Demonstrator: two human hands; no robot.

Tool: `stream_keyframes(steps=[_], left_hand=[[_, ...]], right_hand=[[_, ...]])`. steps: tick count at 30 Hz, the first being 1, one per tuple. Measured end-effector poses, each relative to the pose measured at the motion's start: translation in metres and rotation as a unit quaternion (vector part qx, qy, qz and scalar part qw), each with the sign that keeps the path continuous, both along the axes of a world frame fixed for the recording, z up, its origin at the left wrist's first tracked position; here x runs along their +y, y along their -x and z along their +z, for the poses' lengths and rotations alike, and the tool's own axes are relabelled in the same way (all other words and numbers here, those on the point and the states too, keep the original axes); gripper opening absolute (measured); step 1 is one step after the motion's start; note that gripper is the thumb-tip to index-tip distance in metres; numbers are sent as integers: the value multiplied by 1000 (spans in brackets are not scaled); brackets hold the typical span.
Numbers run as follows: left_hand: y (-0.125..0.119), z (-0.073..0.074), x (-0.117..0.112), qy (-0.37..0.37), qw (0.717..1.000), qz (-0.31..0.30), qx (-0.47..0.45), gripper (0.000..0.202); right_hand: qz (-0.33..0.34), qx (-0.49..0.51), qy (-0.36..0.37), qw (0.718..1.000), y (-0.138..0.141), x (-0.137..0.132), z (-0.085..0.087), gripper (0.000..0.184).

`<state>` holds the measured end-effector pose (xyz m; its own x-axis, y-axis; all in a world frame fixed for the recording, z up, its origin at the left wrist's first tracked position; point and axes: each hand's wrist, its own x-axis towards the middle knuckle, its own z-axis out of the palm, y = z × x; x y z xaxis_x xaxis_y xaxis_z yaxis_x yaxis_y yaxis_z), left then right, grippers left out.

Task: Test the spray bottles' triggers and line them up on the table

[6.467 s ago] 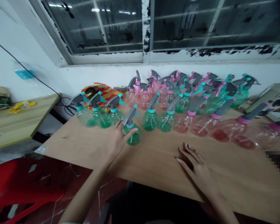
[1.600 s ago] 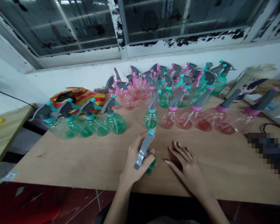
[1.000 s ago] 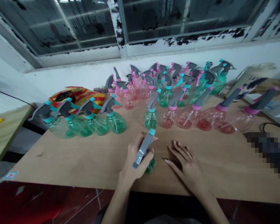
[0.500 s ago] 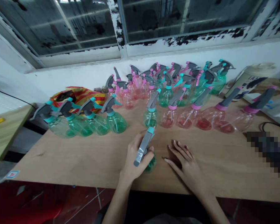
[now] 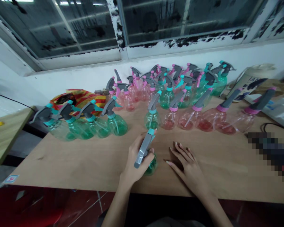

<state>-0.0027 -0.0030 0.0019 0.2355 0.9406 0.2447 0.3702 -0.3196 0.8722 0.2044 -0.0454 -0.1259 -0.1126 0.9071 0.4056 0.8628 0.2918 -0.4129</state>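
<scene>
My left hand (image 5: 137, 157) is wrapped round the neck of a green spray bottle (image 5: 151, 167) near the table's front edge. Its grey trigger head with a teal nozzle sticks up above my fingers, and the hand hides much of the bottle. To the right, my right hand (image 5: 188, 167) rests palm down on the wooden table (image 5: 85, 164), fingers spread and holding nothing. Just beyond the held bottle stands another green spray bottle (image 5: 152, 119), at the left end of a row with pink-collared spray bottles (image 5: 170, 120).
Several green spray bottles (image 5: 117, 125) line up on the left, before a red-and-yellow bag (image 5: 85, 99). Many pink and green spray bottles (image 5: 130, 102) crowd along the wall. A large pale container (image 5: 251, 78) stands at the back right; a blurred dark object (image 5: 272, 151) lies at the right.
The view has shifted very slightly. Both hands keep their places, the left still round the bottle and the right flat on the table.
</scene>
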Motion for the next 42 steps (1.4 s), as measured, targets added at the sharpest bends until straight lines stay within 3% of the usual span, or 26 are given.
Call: stream_keyframes(steps=[11,20,26,36,42], left_hand=[[19,6,2,6,1000,3,-2,46],[25,-5,2,-16,1000,12,-11,19],[21,1,2,-10,1000,5,12,36],[17,2,-1,4,999,52,16,41],[16,5,1,-12,999,32,26,50]], right_hand=[[-5,-9,-10,1000,0,0,0,57],[-7,-33,-16,999,12,0,1,58],[1,-28,-4,1000,11,2,0,57],[-3,-27,2,1000,10,2,-1,57],[1,-23,-3,1000,10,1,0,57]])
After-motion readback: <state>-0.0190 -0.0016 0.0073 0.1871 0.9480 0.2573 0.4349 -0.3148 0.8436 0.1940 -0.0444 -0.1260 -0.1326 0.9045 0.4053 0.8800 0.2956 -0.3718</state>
